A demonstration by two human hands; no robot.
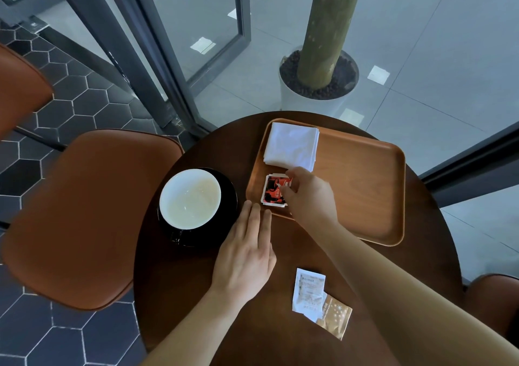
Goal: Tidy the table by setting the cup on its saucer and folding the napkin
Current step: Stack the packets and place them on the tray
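Fingers point(293, 175) of the right hand point(307, 197) curl down and pinch the upper right corner of a small stack of red-and-black sachets point(273, 191), whose print is too blurred to read. The stack lies on the near left part of a wooden tray point(365, 185), right of centre in the frame. Just above it, in the tray's upper left corner, sits the white napkin point(292, 147), folded into a thick square. The left hand point(247, 250) lies flat at frame centre with straight fingers point(254, 214) held together, their tips at the tray's near left edge. Left of them the cup point(191, 197), white inside and black outside, stands on its black saucer point(230, 194). All rest on a round dark wooden table point(196, 295). At lower right lie a white receipt point(307, 288) with illegible fine print and a brown sachet point(335, 319) printed with pale stars. A brown leather chair point(84, 211) fills the left side.
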